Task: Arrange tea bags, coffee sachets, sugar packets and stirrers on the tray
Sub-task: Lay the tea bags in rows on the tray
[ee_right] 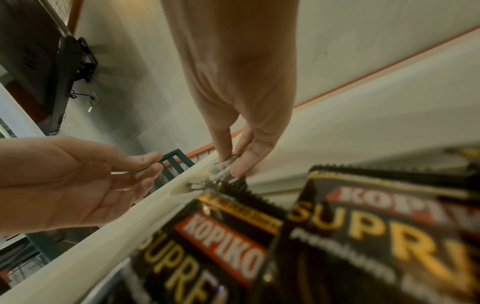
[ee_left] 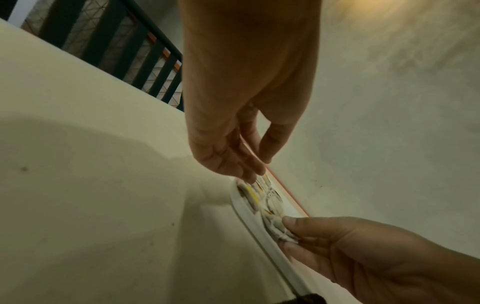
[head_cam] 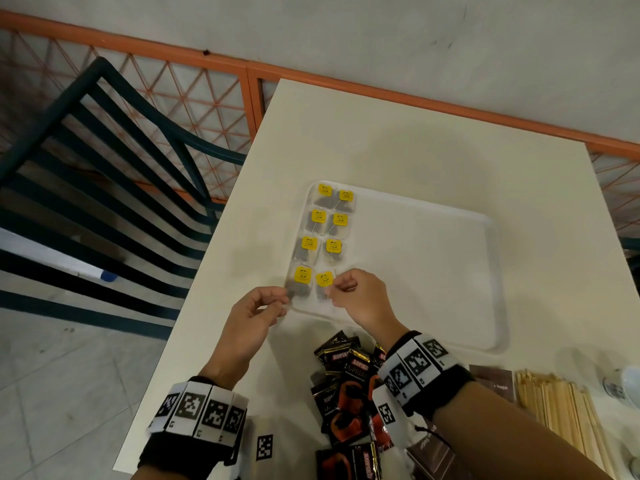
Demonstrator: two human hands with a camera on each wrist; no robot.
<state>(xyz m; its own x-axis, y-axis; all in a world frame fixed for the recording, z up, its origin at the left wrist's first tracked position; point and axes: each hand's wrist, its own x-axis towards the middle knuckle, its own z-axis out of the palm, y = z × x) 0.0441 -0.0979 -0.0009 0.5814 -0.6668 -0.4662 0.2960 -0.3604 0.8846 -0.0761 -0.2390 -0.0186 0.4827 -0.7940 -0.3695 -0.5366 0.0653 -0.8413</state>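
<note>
A white tray (head_cam: 433,271) lies on the cream table. Several yellow-tagged tea bags sit in two columns at its left end. My left hand (head_cam: 285,297) pinches the near edge of the near-left tea bag (head_cam: 300,282). My right hand (head_cam: 331,291) pinches the near-right tea bag (head_cam: 323,285) between thumb and fingers. In the right wrist view the right hand (ee_right: 230,164) grips that crumpled bag (ee_right: 221,166) just over the tray rim. In the left wrist view the left hand (ee_left: 259,168) reaches down onto the bags. Black coffee sachets (head_cam: 349,375) are piled under my right wrist.
Wooden stirrers (head_cam: 561,410) and brown sugar packets (head_cam: 491,379) lie at the near right, beside a white cup (head_cam: 620,386). A dark slatted chair (head_cam: 104,168) stands left of the table. The tray's middle and right part hold nothing.
</note>
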